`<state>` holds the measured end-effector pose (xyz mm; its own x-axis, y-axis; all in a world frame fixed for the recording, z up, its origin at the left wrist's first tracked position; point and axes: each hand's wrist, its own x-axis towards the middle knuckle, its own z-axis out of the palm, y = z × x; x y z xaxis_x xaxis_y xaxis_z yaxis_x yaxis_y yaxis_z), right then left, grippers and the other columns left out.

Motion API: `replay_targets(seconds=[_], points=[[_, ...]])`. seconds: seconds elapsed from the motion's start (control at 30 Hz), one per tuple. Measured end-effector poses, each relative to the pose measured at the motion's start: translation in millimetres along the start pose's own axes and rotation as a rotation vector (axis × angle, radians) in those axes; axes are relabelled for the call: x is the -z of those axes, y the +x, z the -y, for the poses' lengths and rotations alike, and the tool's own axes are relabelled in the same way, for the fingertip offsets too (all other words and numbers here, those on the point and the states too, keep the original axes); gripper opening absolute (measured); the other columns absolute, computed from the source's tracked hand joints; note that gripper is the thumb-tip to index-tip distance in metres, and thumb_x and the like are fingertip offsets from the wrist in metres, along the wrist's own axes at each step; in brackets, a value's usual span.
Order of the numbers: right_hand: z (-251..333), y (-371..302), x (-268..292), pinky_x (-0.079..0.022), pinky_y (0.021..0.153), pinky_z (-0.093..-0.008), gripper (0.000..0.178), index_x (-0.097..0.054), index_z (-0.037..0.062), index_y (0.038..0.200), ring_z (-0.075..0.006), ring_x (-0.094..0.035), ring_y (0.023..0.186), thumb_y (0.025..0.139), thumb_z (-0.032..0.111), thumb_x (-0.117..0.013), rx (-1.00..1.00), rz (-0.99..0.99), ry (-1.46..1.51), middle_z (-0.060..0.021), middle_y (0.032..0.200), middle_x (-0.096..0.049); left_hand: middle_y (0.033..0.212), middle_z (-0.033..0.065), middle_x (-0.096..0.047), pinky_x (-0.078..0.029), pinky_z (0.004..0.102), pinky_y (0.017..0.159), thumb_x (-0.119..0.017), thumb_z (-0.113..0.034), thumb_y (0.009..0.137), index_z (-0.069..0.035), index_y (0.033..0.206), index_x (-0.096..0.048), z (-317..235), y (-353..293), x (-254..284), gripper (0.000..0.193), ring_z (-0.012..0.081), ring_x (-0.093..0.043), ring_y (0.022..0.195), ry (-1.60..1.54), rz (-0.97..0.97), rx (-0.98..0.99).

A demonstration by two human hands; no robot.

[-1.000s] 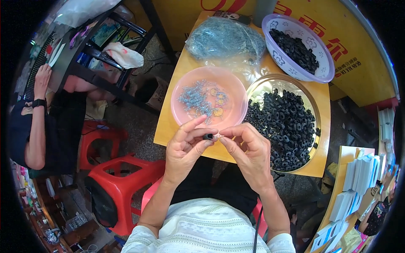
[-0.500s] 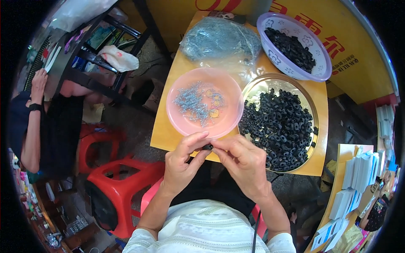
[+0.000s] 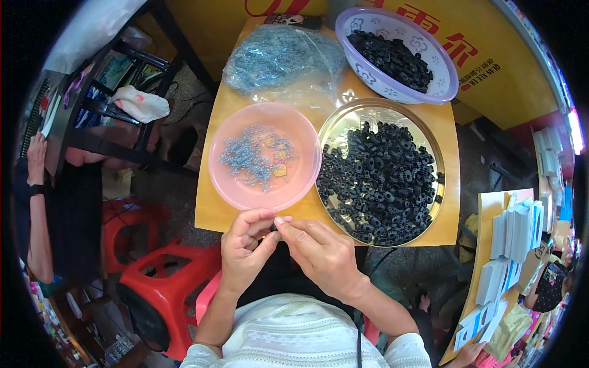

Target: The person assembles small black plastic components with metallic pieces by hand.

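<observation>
Black piece (image 3: 274, 227) is pinched by left hand (image 3: 248, 246), right hand (image 3: 320, 250) pinching too, its hold unclear

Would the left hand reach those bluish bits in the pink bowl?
Probably yes: the open pink bowl sits just ahead of the left hand, leaving the bluish bits uncovered, though that hand seems to be holding a small black piece.

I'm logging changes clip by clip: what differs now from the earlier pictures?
The right hand has closed in against the left hand, so the black piece, plain to see earlier, is now mostly hidden. Both have drawn slightly back from the pink bowl. No release shows. Bowl, tray and basin stayed put; the view itself shifted.
</observation>
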<state>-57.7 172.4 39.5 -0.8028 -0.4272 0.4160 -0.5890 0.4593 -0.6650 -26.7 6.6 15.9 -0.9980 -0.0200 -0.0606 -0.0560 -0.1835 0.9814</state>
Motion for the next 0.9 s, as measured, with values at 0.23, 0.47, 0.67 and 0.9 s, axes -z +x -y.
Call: replay_targets(seconds=[0.23, 0.47, 0.67, 0.9], points=[[-13, 3, 23, -0.05, 0.057, -0.032, 0.035, -0.065, 0.0073, 0.119, -0.0225, -0.06, 0.065, 0.085, 0.006, -0.067, -0.256, 0.182, 0.302, -0.0091, 0.081, -0.061, 0.114, 0.0181, -0.065, -0.053, 0.0287, 0.089, -0.058, 0.008, 0.091, 0.003, 0.125, -0.048, 9, -1, -2, 0.036, 0.018, -0.065, 0.102, -0.12, 0.068, 0.055], [-55, 25, 42, -0.052, 0.066, -0.036, 0.015, -0.068, 0.0036, 0.097, -0.0294, -0.065, 0.077, 0.083, 0.007, -0.069, -0.414, -0.038, -0.129, -0.0117, 0.088, -0.064, 0.11, 0.0164, -0.067, -0.055, 0.0312, 0.086, -0.057, 0.007, 0.091, 0.001, 0.125, -0.055, 3, 2, 9, 0.035, 0.018, -0.067, 0.094, -0.141, -0.064, -0.061], [-70, 35, 45, -0.051, 0.072, -0.038, 0.019, -0.066, 0.0057, 0.1, -0.0309, -0.064, 0.083, 0.081, 0.007, -0.07, -0.413, -0.02, -0.265, -0.0108, 0.094, -0.062, 0.105, 0.0149, -0.068, -0.055, 0.0309, 0.082, -0.055, 0.006, 0.091, 0.001, 0.117, -0.06, -20, 10, 51, 0.027, 0.0171, -0.067, 0.089, -0.024, -0.336, -0.256], [-70, 43, 34, -0.05, 0.069, -0.0377, 0.017, -0.066, 0.0053, 0.099, -0.0295, -0.065, 0.08, 0.082, 0.009, -0.07, -0.422, 0.021, -0.3, -0.01, 0.093, -0.063, 0.119, 0.0207, -0.062, -0.053, 0.0314, 0.09, -0.049, -0.007, 0.1, 0.0, 0.128, -0.051, -87, -16, 121, 0.03, 0.0204, -0.065, 0.097, 0.094, -0.873, -0.774]])
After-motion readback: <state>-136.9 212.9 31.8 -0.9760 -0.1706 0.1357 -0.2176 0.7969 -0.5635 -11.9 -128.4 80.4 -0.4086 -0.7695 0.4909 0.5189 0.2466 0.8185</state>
